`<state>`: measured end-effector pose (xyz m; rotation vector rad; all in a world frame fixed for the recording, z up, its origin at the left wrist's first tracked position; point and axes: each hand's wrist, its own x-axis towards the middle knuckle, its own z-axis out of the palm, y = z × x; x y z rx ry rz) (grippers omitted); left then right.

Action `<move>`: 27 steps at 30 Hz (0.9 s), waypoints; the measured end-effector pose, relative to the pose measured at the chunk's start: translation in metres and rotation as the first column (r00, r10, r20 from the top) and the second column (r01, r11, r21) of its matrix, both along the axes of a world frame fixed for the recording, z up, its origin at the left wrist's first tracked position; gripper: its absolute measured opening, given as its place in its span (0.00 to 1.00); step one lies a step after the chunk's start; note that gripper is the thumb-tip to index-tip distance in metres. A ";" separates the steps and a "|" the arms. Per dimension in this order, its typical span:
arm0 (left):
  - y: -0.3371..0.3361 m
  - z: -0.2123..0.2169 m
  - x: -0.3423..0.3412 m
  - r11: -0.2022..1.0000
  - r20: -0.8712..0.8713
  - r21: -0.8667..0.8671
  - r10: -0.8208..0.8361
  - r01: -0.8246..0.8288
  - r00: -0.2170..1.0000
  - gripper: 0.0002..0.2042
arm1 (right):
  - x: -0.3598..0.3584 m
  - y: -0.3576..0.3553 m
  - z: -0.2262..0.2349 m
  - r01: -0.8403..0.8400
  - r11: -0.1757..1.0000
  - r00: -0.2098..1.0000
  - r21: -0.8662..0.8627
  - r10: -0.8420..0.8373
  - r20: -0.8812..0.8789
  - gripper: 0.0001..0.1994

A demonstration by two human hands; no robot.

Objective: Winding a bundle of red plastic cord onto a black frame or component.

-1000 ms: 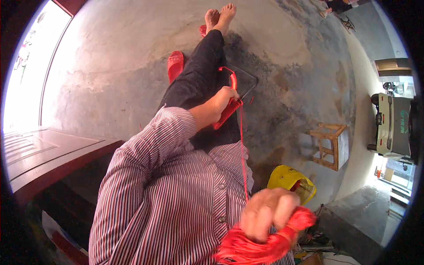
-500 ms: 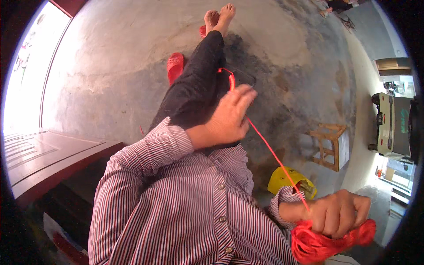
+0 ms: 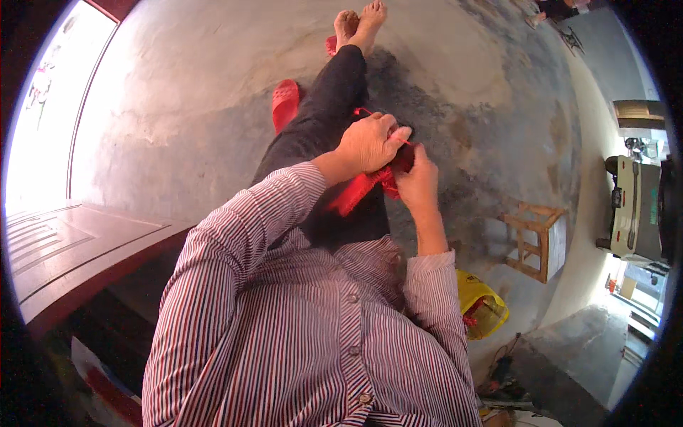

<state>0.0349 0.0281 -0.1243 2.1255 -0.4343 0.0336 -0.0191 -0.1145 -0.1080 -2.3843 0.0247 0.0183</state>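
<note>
1. A seated person in a striped button shirt (image 3: 306,334) works a bundle of red cord (image 3: 363,188) over outstretched black-trousered legs (image 3: 327,114), bare feet crossed on the grey concrete floor (image 3: 178,107).
2. The left hand (image 3: 370,142) lies across the top of the bundle, fingers curled down and closed over the strands; the bundle sits on the thigh, just under both hands.
3. The right hand (image 3: 416,178) meets it from the other side, fingers pinched shut on the red cord where it bunches near the left thumb. The two hands touch.
4. By the look of it, the step in hand is gathering or winding the cord into a tighter bundle; a next move would call for one hand to hold the bundle firm while the other draws slack cord round it without letting loops slip off.
5. A red plastic sandal (image 3: 284,103) lies on the floor beside the left leg.
6. To the right stands a small wooden stool (image 3: 533,238); nearer the person's elbow, a yellow plastic container (image 3: 484,306) with something red inside.
7. No readable labels or signs show; a pale boxy machine (image 3: 633,213) stands at the far right edge.
</note>
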 end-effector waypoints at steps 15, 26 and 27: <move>0.016 0.082 -0.043 0.852 -0.567 -0.473 -0.100 -0.224 0.818 0.12 | -0.040 0.017 0.037 -0.136 0.989 0.858 0.057 0.088 0.506 0.22; 0.005 0.029 -0.029 0.951 -0.440 -0.114 0.211 -0.287 0.873 0.14 | -0.142 -0.079 0.104 -0.119 -0.139 0.991 0.983 0.050 0.127 0.18; 0.002 0.025 -0.028 0.887 -0.658 -0.218 0.175 -0.407 0.733 0.17 | -0.156 -0.084 0.110 -0.097 -0.124 0.992 0.988 0.069 0.106 0.19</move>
